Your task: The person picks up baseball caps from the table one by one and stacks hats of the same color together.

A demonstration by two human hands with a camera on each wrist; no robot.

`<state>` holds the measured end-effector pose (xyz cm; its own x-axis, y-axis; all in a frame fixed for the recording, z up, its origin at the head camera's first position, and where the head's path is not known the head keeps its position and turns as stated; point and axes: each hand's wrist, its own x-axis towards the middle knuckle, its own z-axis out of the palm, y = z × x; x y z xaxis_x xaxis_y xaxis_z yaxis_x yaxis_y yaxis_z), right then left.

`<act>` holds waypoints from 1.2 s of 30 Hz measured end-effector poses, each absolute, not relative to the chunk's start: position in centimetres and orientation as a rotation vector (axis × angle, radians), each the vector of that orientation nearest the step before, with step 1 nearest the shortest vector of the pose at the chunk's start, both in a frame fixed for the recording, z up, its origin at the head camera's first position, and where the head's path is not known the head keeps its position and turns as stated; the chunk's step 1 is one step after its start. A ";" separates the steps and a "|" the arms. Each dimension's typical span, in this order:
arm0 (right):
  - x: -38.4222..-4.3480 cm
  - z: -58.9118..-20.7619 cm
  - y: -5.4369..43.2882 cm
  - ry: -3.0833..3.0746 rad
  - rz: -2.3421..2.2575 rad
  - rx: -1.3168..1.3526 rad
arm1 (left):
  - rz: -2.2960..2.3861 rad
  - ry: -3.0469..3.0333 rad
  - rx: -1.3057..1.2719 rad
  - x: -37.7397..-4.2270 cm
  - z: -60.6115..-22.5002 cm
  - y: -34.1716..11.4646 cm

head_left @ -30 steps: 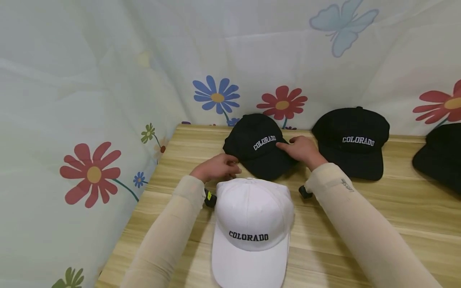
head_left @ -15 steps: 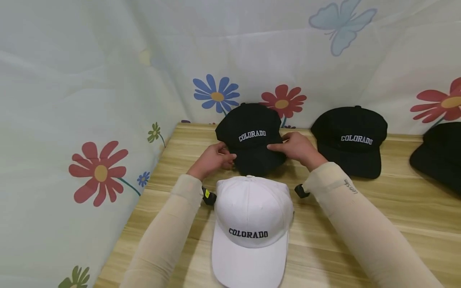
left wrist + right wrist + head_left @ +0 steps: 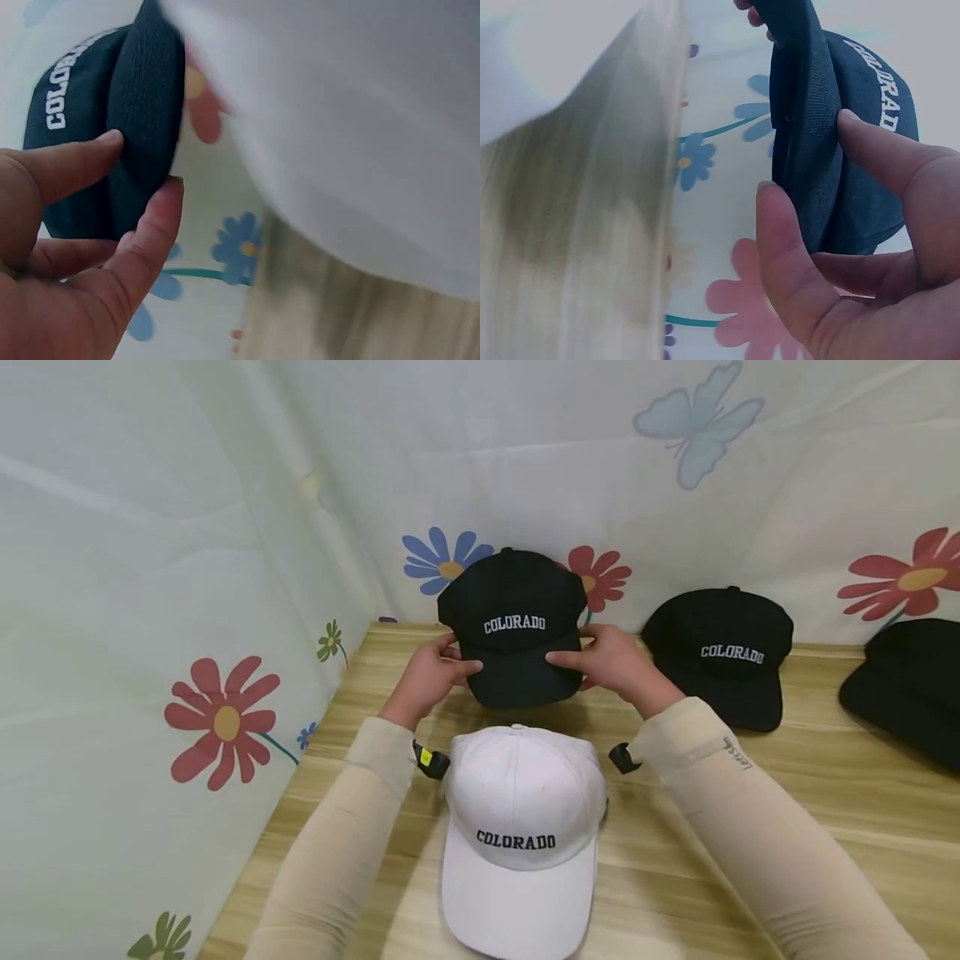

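Both hands hold a black baseball cap [image 3: 517, 602] with white COLORADO lettering, raised above the back of the table, its brim toward me. My left hand [image 3: 429, 675] pinches the brim's left side, thumb on top and fingers beneath, as the left wrist view also shows on the cap [image 3: 146, 105]. On the right side my right hand [image 3: 611, 664] pinches the brim the same way; the right wrist view shows its thumb against the cap [image 3: 810, 150]. Just in front of the hands, a white COLORADO cap [image 3: 521, 802] rests on the table, brim toward me.
Two more black caps stand along the back of the wood-grain table [image 3: 675, 852]: one COLORADO cap [image 3: 720, 652] right of my right hand, another cap [image 3: 911, 685] cut by the right edge. A flower-printed cloth [image 3: 510, 468] hangs behind and at the left.
The black cap has gone from lying tilted on the table to raised and facing straight toward me. My left hand, earlier beside it, has moved up and taken hold of the brim.
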<state>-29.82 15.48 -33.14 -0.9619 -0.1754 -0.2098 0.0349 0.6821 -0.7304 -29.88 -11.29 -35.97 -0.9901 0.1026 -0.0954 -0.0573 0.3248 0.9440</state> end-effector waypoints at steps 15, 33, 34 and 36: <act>-25.9 -29.0 17.1 2.742 -1.138 -0.197 | 1.569 2.666 0.120 -26.5 -31.0 -10.1; -22.2 -26.4 20.0 2.891 -1.197 -0.160 | 1.308 2.886 0.265 -23.9 -27.2 -7.0; -21.9 -26.3 20.2 2.902 -1.196 -0.156 | 1.299 2.897 0.280 -23.8 -27.1 -6.9; -21.4 -26.2 20.5 2.924 -1.194 -0.146 | 1.284 2.914 0.308 -23.4 -26.9 -6.5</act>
